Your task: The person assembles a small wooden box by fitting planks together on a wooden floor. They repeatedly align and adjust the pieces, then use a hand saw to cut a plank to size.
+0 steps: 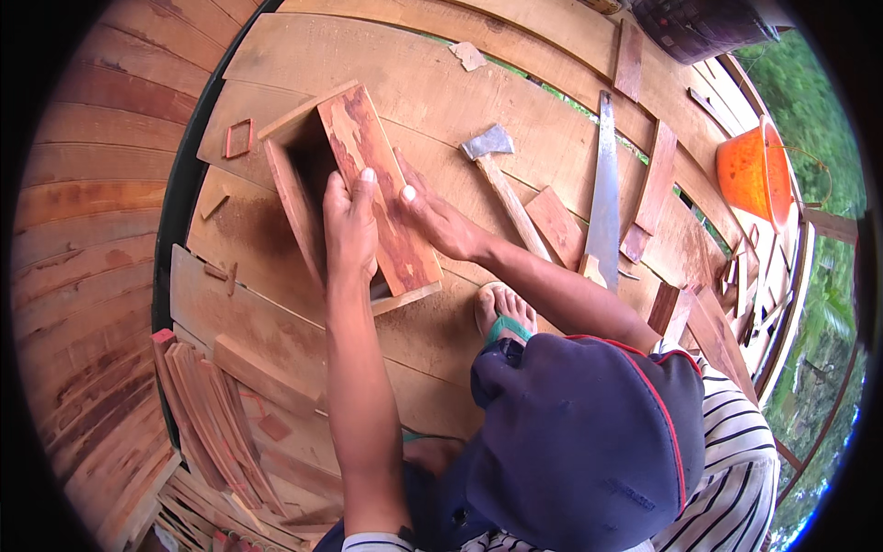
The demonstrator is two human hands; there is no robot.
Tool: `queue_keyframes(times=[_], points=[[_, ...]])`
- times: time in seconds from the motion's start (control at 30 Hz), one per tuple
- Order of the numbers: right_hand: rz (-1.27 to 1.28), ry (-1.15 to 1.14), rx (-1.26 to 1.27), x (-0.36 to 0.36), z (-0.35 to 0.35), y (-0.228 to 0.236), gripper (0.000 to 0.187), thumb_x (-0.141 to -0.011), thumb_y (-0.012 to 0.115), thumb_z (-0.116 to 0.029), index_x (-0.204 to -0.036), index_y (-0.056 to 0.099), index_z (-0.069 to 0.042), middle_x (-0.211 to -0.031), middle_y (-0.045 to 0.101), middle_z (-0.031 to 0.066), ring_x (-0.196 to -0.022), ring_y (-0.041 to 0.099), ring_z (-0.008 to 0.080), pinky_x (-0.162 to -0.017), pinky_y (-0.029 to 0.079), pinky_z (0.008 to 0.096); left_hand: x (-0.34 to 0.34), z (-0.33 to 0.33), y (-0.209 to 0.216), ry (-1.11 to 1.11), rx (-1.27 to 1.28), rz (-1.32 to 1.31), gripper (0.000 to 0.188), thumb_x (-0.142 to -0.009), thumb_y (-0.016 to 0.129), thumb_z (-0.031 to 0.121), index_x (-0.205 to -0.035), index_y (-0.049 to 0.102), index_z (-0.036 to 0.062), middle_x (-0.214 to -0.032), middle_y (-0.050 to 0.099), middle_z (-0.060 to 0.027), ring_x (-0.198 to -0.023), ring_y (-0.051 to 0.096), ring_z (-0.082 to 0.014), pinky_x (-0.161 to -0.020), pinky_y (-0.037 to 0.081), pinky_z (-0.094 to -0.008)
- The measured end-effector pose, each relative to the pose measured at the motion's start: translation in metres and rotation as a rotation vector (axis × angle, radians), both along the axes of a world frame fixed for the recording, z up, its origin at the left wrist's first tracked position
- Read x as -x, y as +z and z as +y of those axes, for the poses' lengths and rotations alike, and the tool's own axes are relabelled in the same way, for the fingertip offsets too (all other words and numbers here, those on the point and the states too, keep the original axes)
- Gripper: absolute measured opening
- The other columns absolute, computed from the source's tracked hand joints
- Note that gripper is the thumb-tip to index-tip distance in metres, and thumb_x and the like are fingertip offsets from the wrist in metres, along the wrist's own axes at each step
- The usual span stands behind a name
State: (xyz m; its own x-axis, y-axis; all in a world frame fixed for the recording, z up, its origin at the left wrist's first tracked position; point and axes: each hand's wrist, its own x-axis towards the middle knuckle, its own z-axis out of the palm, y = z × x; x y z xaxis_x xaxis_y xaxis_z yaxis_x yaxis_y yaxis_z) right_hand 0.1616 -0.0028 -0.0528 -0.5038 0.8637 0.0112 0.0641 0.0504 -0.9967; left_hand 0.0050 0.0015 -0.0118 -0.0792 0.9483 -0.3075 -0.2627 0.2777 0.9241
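Observation:
A long wooden box sits on the plank floor in front of me, its dark inside partly showing. Along its right side runs a reddish, mottled board between the two end pieces. My left hand is closed on this board, thumb on its face and fingers over the edge toward the inside. My right hand holds the same board from its outer side, thumb on the face and fingers along the edge. Whether the board is fastened to the box cannot be seen.
A hatchet and a handsaw lie to the right, near loose boards. Far right stands an orange bucket. A small wooden frame lies left of the box; stacked strips lean lower left. My sandaled foot is close by.

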Motion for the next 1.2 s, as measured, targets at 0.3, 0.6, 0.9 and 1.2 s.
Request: queue_keyframes(times=[0.3, 0.6, 0.9, 1.2], points=[[-0.112, 0.067, 0.043, -0.003, 0.005, 0.01, 0.088, -0.107, 0.023, -0.06, -0.16, -0.005, 0.005, -0.168, -0.006, 0.0264, -0.157, -0.004, 0.0374, -0.128, 0.006, 0.041, 0.003, 0.001, -0.009, 0.006, -0.046, 0.029, 0.021, -0.107, 0.056, 0.02, -0.114, 0.054, 0.0002, -0.106, 0.063, -0.0074, -0.093, 0.056, -0.0092, -0.085, 0.05, -0.0294], [-0.086, 0.047, -0.024, -0.002, 0.007, 0.009, 0.083, -0.108, 0.03, -0.053, -0.161, 0.001, 0.004, -0.168, 0.0, 0.0277, -0.157, 0.001, 0.0387, -0.128, 0.008, 0.0409, 0.006, 0.0, -0.01, 0.006, -0.06, 0.054, 0.021, -0.106, 0.056, 0.02, -0.112, 0.055, -0.0001, -0.105, 0.064, -0.0072, -0.091, 0.056, -0.0089, -0.083, 0.05, -0.0287], [-0.015, 0.012, -0.061, 0.003, 0.005, 0.006, 0.074, -0.11, 0.029, -0.047, -0.161, 0.008, 0.003, -0.168, 0.005, 0.0274, -0.157, 0.003, 0.0381, -0.128, 0.007, 0.0422, 0.002, -0.006, 0.002, -0.005, -0.052, -0.028, 0.035, -0.096, 0.072, 0.013, -0.121, 0.053, -0.002, -0.116, 0.066, -0.0113, -0.1, 0.063, -0.0125, -0.09, 0.054, -0.0299], [0.183, -0.168, -0.067, 0.015, -0.017, -0.023, 0.064, -0.112, 0.021, -0.039, -0.162, 0.017, 0.0, -0.17, 0.011, 0.0192, -0.158, 0.006, 0.0326, -0.128, 0.006, 0.0404, -0.002, -0.009, 0.004, 0.003, -0.031, -0.024, 0.038, -0.094, 0.074, 0.011, -0.123, 0.053, -0.0011, -0.118, 0.065, -0.0122, -0.104, 0.063, -0.0148, -0.094, 0.052, -0.0316]])
